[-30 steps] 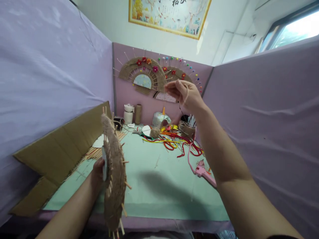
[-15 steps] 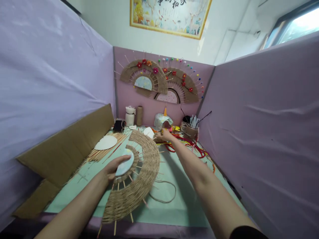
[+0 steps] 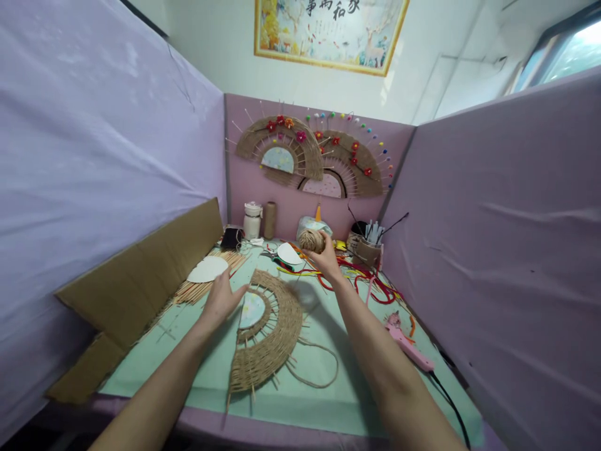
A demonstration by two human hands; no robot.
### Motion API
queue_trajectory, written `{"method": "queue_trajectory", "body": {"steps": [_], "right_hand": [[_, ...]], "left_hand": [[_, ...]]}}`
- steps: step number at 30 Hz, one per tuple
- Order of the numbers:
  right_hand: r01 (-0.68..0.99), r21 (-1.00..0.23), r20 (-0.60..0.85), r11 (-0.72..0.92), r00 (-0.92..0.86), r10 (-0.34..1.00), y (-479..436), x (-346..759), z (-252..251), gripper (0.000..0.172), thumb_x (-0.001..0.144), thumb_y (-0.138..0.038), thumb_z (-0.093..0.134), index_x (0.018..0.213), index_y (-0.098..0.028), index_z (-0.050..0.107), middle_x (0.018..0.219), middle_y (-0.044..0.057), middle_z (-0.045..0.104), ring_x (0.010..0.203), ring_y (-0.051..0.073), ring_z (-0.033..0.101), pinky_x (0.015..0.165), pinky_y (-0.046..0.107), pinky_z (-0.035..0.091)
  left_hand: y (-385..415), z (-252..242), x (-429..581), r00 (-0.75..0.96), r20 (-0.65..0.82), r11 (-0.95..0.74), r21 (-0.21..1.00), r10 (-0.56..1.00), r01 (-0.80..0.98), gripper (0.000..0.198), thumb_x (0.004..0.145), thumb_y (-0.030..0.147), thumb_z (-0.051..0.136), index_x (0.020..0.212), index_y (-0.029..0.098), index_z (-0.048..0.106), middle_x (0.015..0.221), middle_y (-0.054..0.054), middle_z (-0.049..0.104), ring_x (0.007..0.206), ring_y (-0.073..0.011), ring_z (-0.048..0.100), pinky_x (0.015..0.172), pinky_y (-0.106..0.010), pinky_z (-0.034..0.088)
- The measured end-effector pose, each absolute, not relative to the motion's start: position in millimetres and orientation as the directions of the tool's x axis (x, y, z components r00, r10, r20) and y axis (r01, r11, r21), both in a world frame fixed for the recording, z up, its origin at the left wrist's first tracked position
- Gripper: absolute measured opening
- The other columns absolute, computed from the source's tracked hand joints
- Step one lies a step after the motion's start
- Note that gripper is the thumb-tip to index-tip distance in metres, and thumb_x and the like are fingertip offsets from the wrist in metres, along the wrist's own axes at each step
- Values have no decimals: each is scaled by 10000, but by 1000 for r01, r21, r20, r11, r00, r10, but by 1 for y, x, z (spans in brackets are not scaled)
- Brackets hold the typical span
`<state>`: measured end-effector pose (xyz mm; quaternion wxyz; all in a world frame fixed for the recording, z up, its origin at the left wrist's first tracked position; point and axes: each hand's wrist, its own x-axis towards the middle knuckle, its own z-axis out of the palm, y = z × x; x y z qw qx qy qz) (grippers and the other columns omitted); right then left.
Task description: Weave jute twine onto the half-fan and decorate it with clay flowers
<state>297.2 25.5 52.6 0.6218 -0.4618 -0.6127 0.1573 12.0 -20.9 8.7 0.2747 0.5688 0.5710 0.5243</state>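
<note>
A half-round fan woven from brown cord (image 3: 277,354) lies on the green table cover, with thin sticks poking past its outer rim and a pale blue half-disc (image 3: 252,310) at its centre. Just beyond the fan's upper left corner is my left hand (image 3: 224,297), holding nothing, its thumb and fingers apart. My right hand (image 3: 326,255) grips a ball of brown twine (image 3: 310,240) above the far part of the table. A loop of cord (image 3: 335,366) trails from the fan's right side.
Left are a white oval piece (image 3: 207,269), thin sticks (image 3: 188,292) and a folded cardboard sheet (image 3: 141,269). Red cords (image 3: 382,292) and a pink glue gun (image 3: 409,347) lie right. A white jar (image 3: 252,219) and a pot of tools (image 3: 367,252) stand behind. Pliers (image 3: 283,263) lie mid-table.
My left hand has let go of the fan, which now lies flat on the table. The right hand has lifted the twine ball. The view has shifted slightly.
</note>
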Motion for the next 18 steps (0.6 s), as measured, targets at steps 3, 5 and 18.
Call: {"method": "queue_trajectory", "body": {"steps": [3, 5, 18], "right_hand": [[258, -765, 635, 591, 142, 760, 2, 275, 51, 802, 626, -322, 782, 1314, -187, 392, 1284, 132, 541, 1156, 248, 562, 1011, 380, 442], [241, -746, 655, 621, 96, 749, -11, 258, 46, 802, 635, -311, 788, 1321, -194, 389, 1296, 134, 532, 1171, 257, 554, 1027, 398, 432], [235, -713, 664, 660, -76, 744, -34, 248, 19, 709, 691, -71, 442, 1381, -231, 411, 1450, 78, 432, 1325, 195, 433, 1100, 401, 379]], "left_hand": [[-23, 35, 26, -105, 305, -272, 929, 947, 250, 455, 655, 405, 730, 1016, 159, 601, 996, -117, 636, 1006, -296, 615, 900, -454, 476], [-31, 51, 45, 96, 281, -288, 955, 955, 70, 491, 688, 415, 715, 1085, 165, 572, 1042, -113, 620, 967, -263, 630, 839, -430, 518], [-21, 21, 77, 121, 445, -435, 895, 887, -102, 340, 711, 287, 717, 961, 204, 504, 981, -14, 611, 865, -174, 658, 792, -323, 543]]}}
